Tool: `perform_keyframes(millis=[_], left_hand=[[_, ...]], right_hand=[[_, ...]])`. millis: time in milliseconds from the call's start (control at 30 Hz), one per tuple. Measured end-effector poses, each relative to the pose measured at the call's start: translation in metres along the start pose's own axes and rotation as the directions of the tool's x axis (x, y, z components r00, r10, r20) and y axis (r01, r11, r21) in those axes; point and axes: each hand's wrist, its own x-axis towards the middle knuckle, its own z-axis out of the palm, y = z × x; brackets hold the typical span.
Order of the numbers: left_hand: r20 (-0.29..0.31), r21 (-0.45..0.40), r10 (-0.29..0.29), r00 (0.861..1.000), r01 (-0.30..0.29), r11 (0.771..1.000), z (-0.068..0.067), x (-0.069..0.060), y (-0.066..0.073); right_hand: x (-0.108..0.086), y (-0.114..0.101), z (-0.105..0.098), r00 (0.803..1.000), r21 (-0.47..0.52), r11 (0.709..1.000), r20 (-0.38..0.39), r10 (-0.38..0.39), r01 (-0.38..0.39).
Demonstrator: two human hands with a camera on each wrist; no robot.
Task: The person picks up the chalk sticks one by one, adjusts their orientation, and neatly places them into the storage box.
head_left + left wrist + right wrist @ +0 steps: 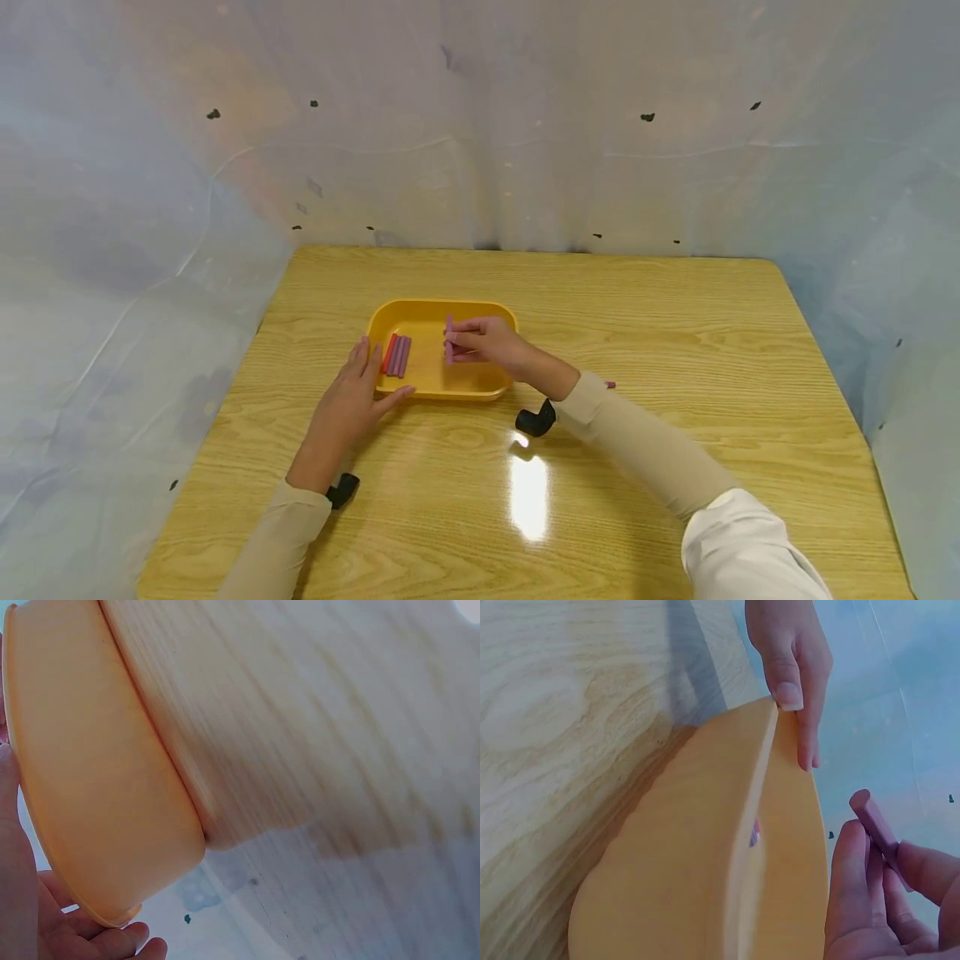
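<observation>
A yellow plastic tray point(444, 393) sits on the wooden table. My left hand point(354, 396) grips its near left corner, thumb along the front rim and fingers over the left wall. Inside, at the left end, a red stick point(389, 353) and several purple sticks point(403, 358) lie side by side. Above the tray's middle my right hand point(491, 343) pinches another purple stick point(877, 823) between thumb and fingers. That stick is a smooth cylinder with a flat end, much like chalk. In the right wrist view, the near wall hides most of the tray's inside.
A small reddish stick point(611, 385) lies on the table, partly behind the right forearm. Black wrist cameras point(535, 421) jut from both wrists. Plastic-like sheeting point(525, 192) hangs behind the wooden table point(637, 308) and at its sides.
</observation>
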Motion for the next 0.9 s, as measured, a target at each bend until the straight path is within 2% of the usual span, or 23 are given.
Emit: perform_keyframes(millis=[233, 500, 900], left_hand=[[-0.023, 0.001, 0.005, 1.000, -0.005, 1.000, 0.001, 0.001, 0.001], [-0.012, -0.003, 0.009, 1.000, -0.009, 1.000, 0.003, 0.002, -0.001], [-0.028, -0.002, 0.027, 0.999, -0.027, 1.000, 0.001, 0.002, 0.001]], right_hand=[[0.016, 0.006, 0.012, 0.998, 0.010, 0.998, -0.003, 0.067, -0.067], [0.026, 0.011, 0.023, 0.996, -0.070, 0.993, -0.029, 0.089, -0.091], [0.041, 0.016, 0.035, 0.988, -0.100, 0.987, -0.095, 0.118, -0.128]])
